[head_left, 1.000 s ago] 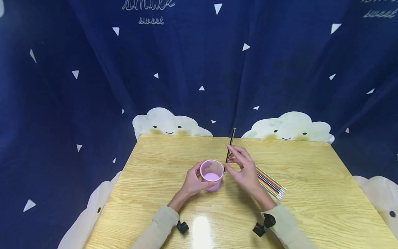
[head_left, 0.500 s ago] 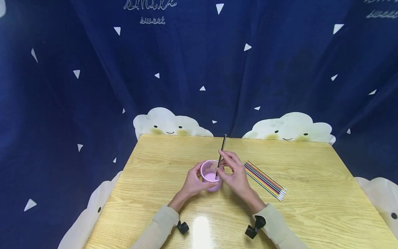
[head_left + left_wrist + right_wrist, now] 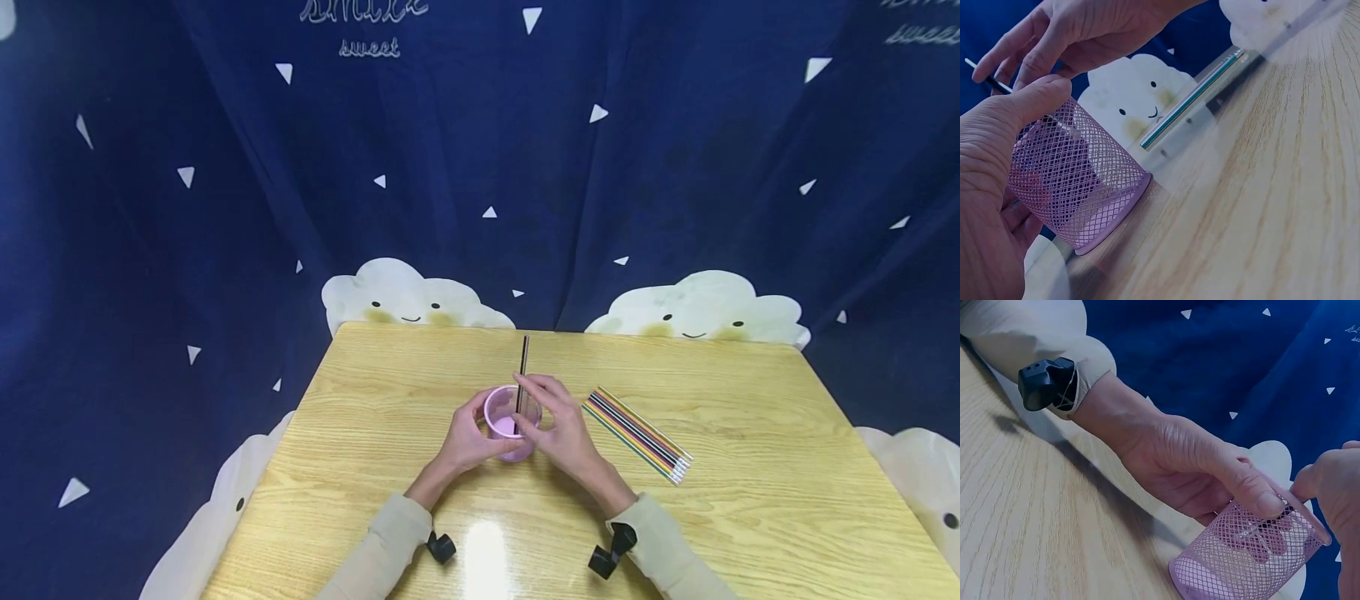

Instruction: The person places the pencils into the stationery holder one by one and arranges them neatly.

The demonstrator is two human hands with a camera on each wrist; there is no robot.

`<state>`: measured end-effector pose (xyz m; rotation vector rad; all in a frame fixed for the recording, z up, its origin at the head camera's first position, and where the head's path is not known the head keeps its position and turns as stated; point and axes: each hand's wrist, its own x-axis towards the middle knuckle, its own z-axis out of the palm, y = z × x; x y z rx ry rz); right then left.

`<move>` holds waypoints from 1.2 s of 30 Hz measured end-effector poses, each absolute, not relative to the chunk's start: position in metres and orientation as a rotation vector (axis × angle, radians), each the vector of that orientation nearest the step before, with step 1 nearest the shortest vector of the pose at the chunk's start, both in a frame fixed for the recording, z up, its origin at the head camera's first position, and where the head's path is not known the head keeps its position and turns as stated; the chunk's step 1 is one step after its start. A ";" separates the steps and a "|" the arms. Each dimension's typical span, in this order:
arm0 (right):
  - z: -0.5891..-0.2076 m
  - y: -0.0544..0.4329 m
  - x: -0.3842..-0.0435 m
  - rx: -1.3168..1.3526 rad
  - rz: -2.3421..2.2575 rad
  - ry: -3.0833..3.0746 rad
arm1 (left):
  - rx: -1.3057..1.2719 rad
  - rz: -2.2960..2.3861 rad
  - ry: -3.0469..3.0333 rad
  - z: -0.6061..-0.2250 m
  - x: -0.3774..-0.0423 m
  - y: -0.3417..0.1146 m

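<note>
A pink mesh pencil cup (image 3: pixel 512 451) stands upright on the table, and my left hand (image 3: pixel 468 439) grips it round its left side, thumb across the near side. My right hand (image 3: pixel 558 423) pinches a black pencil (image 3: pixel 523 358) that stands nearly upright, its lower part inside the cup. In the left wrist view the cup's mesh wall (image 3: pixel 1079 175) shows below the thumb, and only a short piece of the pencil shows past the right fingers. Through the mesh in the right wrist view, the lower end of the pencil is faintly visible inside the cup (image 3: pixel 1241 556).
To the right of the cup lies a row of several pencils (image 3: pixel 637 433) in different colours, side by side on the wooden table (image 3: pixel 765 417). A dark blue curtain (image 3: pixel 480 150) with white clouds hangs behind the table's far edge.
My right hand has moved left with the black pencil, from beside the cup to over its rim, and the pencil's lower end has gone down inside. The left hand has stayed on the cup.
</note>
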<state>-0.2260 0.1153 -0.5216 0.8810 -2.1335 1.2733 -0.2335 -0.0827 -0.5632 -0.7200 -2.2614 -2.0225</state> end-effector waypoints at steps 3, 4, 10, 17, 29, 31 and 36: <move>-0.522 0.116 -0.226 0.870 1.239 -2.172 | -0.707 -2.018 -2.277 -0.564 -0.234 -0.085; -0.522 0.116 -0.226 0.867 1.221 -2.180 | -0.702 -2.017 -2.278 -0.565 -0.235 -0.085; -0.522 0.115 -0.229 0.867 1.146 -2.210 | -0.683 -1.991 -2.287 -0.568 -0.236 -0.089; -0.520 0.114 -0.230 0.879 1.072 -2.241 | -0.671 -1.974 -2.301 -0.567 -0.236 -0.090; -0.521 0.114 -0.234 0.893 0.997 -2.393 | -0.732 -2.043 -2.314 -0.564 -0.238 -0.097; -0.522 0.114 -0.234 0.902 0.992 -2.407 | -0.744 -2.014 -2.340 -0.563 -0.239 -0.098; -0.524 0.114 -0.233 0.907 0.965 -2.433 | -0.770 -2.016 -2.351 -0.560 -0.241 -0.101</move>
